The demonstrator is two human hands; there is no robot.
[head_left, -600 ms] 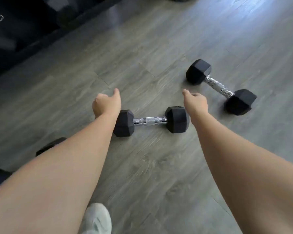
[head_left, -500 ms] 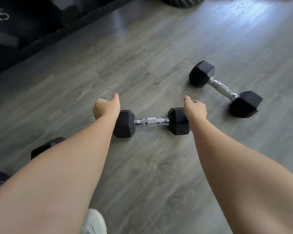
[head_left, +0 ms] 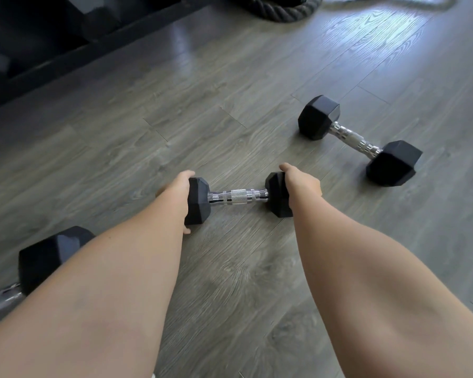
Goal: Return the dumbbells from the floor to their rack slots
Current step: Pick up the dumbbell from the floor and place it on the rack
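Note:
A small black hex dumbbell (head_left: 236, 197) with a chrome handle lies on the grey wood floor in the middle of the view. My left hand (head_left: 175, 192) is cupped around its left head. My right hand (head_left: 301, 184) is wrapped over its right head. A second, larger hex dumbbell (head_left: 359, 140) lies on the floor to the right, untouched. A third dumbbell (head_left: 49, 255) shows at the lower left, partly hidden behind my left forearm. The black rack (head_left: 38, 34) runs along the upper left.
A thick dark battle rope (head_left: 281, 9) curls on the floor at the top centre. Bare floor lies between the dumbbells and the rack.
Both hands have come down from hovering beside the small dumbbell and closed onto its two heads. The view has shifted closer to the floor.

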